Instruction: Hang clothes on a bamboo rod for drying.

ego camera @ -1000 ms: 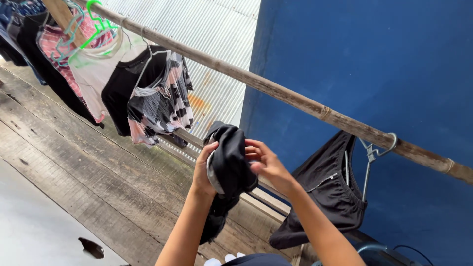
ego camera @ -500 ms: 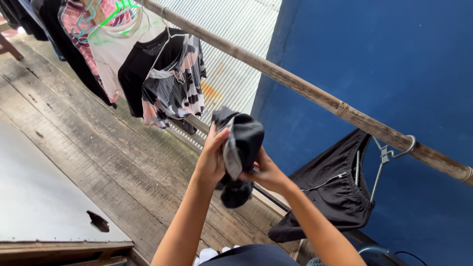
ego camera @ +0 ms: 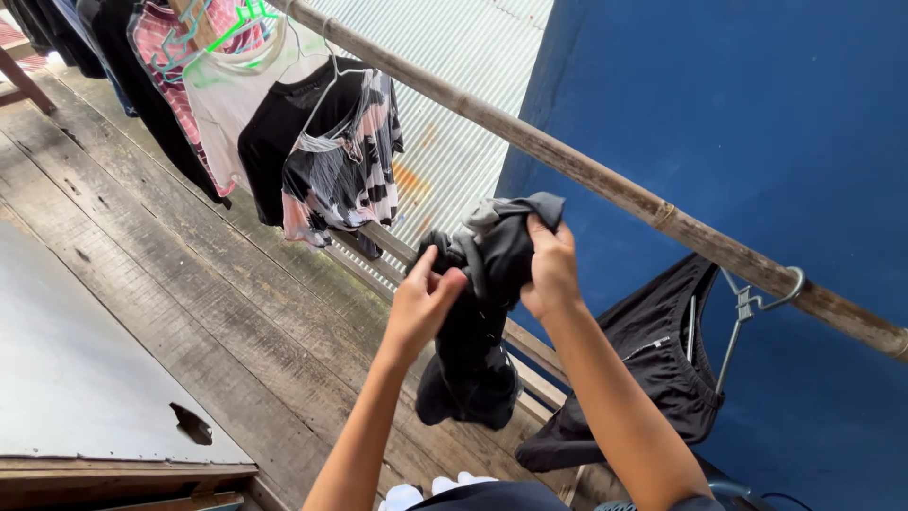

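Both my hands hold a dark grey garment (ego camera: 478,331) in front of me, below a long bamboo pole (ego camera: 605,185). My left hand (ego camera: 423,301) pinches its left edge with thumb and fingers. My right hand (ego camera: 550,270) grips the top of the cloth higher up, close under the pole. The rest of the garment hangs down loose between my forearms.
A black garment (ego camera: 653,369) hangs on a metal hanger (ego camera: 747,312) at the right of the pole. Several shirts (ego camera: 312,151) hang on hangers at the upper left. Behind are a blue wall (ego camera: 757,114) and corrugated sheet (ego camera: 454,114). Wooden planks (ego camera: 189,274) lie below.
The bunched garment has opened out and now hangs down. My right hand moved up to its top near the pole; my left hand shifted to its left edge.
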